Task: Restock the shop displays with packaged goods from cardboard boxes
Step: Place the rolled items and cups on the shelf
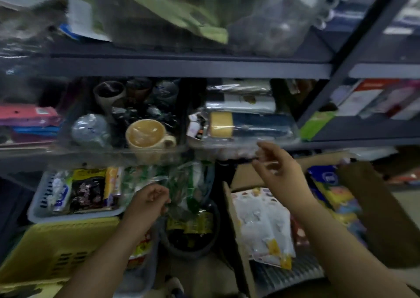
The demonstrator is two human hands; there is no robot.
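Both forearms come in from the bottom edge and reach forward and up toward the dark metal shelf rack (188, 67). On the person's left, the left hand (148, 203) is turned with its back to the camera, and its fingers (162, 196) are curled in and seem to pinch the edge of a crinkled clear plastic packet with green print (181, 184); the blur makes the grip hard to confirm. This packet stands almost upright, with its long axis from low to high, above a round dark bucket (213, 220), just beside a grey plastic basket of small packets (45, 216). A yellow slotted plastic crate (56, 247) lies below that basket.

The right hand (276, 168) is raised higher, with the wrist bent and the palm toward the left. Its fingers (263, 153) are loosely spread and released, and they hold nothing. They hover near the front edge of a clear tray with flat wrapped goods (245, 125) on the middle shelf.

Under the right forearm is an open brown cardboard box (241, 247). In it lies a white packet with yellow corners (261, 227), its long axis going away from the camera. A cream ceramic mug wrapped in film (145, 134) sits in another clear tray to the left.
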